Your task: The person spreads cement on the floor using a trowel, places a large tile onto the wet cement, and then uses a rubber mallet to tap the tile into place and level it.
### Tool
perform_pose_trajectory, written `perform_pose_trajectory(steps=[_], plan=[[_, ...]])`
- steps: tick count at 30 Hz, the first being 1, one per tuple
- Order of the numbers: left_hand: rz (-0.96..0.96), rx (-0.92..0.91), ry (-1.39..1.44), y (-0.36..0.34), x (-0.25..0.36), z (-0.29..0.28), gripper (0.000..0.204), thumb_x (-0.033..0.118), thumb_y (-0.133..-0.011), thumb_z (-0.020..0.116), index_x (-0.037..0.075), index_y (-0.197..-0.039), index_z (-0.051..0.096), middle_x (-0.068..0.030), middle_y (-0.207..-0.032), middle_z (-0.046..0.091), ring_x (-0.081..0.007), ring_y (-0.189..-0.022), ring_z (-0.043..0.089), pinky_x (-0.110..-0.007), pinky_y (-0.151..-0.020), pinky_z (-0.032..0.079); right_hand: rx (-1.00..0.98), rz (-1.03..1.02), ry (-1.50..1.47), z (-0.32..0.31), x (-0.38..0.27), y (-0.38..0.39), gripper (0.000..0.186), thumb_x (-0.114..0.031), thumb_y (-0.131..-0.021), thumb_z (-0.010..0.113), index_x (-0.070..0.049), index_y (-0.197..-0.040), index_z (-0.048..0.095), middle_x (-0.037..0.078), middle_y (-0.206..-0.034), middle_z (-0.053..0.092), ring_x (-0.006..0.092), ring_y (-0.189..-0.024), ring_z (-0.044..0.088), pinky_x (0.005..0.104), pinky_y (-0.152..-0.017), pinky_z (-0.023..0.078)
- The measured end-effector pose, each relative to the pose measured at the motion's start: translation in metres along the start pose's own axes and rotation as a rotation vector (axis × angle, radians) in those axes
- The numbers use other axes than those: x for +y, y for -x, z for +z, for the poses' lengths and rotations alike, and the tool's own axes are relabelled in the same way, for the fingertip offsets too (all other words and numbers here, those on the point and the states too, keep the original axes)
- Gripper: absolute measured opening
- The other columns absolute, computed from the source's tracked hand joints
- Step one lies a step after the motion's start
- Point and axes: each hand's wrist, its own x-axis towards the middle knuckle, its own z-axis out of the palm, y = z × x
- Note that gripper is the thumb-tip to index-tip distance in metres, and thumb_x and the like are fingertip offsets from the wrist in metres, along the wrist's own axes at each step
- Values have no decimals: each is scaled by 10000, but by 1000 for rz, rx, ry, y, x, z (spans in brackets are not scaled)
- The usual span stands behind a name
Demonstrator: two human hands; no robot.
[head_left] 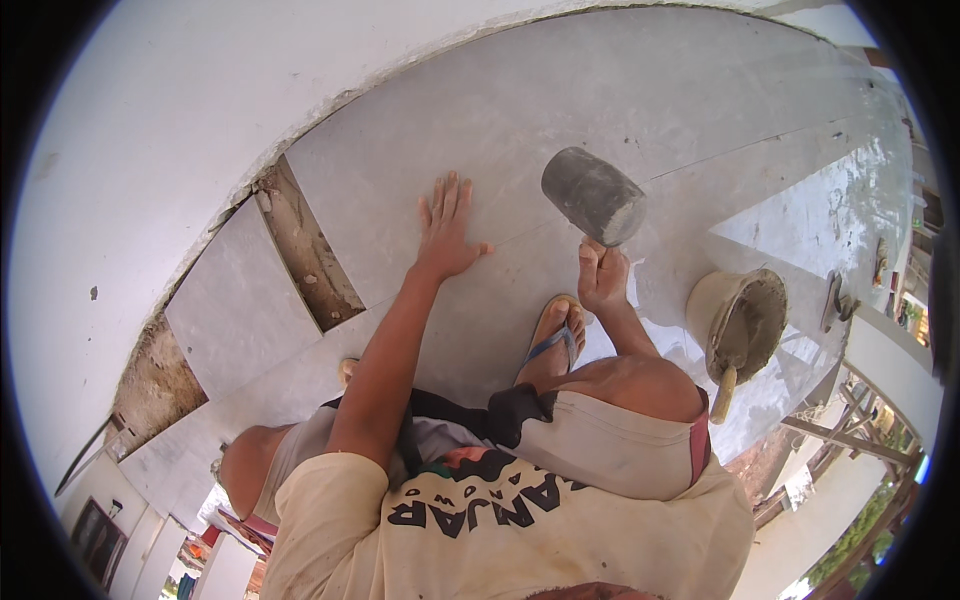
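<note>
My left hand (449, 232) lies flat on a large grey floor tile (390, 160), its fingers stretched toward the far wall. In my right hand (604, 278) is a rubber mallet (592, 195), gripped by its handle close to the head. The mallet's black head is raised over the tiles, right of my left hand; its worn end face is pale with dust. My fingers mostly hide the handle. A thin joint between tiles runs past my left thumb and on to the right.
To the right stands a mortar-smeared bucket (735, 318) with a tool's wooden handle (725, 395) sticking out. Left of my arm, a narrow untiled gap (308, 250) shows rough bedding, and another bare patch (158, 378) lies farther left. A white wall (170, 130) bounds the tiles.
</note>
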Motion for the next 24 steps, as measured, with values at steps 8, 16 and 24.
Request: perform_pose_trajectory(steps=[8, 16, 24], plan=[[-45, 8, 14, -3, 3, -11, 1182, 404, -746, 840, 129, -1620, 93, -104, -1695, 24, -297, -1562, -36, -539, -1255, -27, -168, 47, 47, -3, -35, -17, 341, -338, -985, 592, -28, -1095, 500, 268, -750, 631, 502, -717, 630, 537, -613, 489], [-42, 4, 5, -2, 3, -5, 1215, 424, -720, 856, 139, -1621, 92, -97, -1698, 18, -306, -1561, -45, -545, -1252, -42, -219, 129, 148, 10, -7, -24, 365, -348, -996, 582, -28, -1161, 522, 241, -734, 639, 475, -702, 643, 508, -615, 495], [-49, 42, -105, -29, 10, -7, 1276, 622, -717, 779, 76, -1618, 59, -151, -1693, -33, -349, -1555, -88, -585, -1217, -86, -3, 122, 65, -17, -30, -77, 366, -365, -1008, 584, -36, -1162, 539, 186, -684, 629, 409, -653, 658, 473, -600, 493]])
